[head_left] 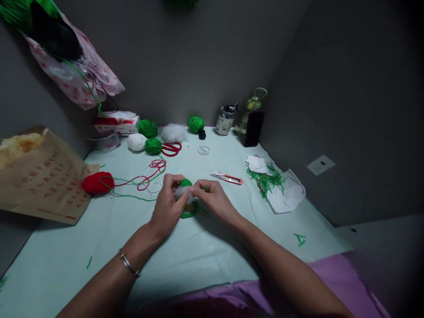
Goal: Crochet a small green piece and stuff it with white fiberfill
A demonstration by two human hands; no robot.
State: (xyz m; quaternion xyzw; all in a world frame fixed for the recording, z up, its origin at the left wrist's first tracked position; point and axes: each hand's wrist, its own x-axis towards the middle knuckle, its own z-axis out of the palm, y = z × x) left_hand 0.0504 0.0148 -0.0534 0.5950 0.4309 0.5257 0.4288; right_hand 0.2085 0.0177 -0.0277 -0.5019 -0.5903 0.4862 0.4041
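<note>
A small green yarn piece with white fluffy stuffing against it is held between my two hands over the middle of the table. My left hand has its fingers wrapped round the green piece and the stuffing from the left. On the other side, my right hand pinches at the stuffing with thumb and finger, and a bit of dark green shows by its fingers. Just below the hands lies a loop of green yarn. Red-handled thread snips rest to the right, beyond my right hand.
Red yarn and a brown paper bag are at left. Along the back stand green yarn balls, white stuffing, red scissors, a tin and a phone. Green yarn scraps lie at right.
</note>
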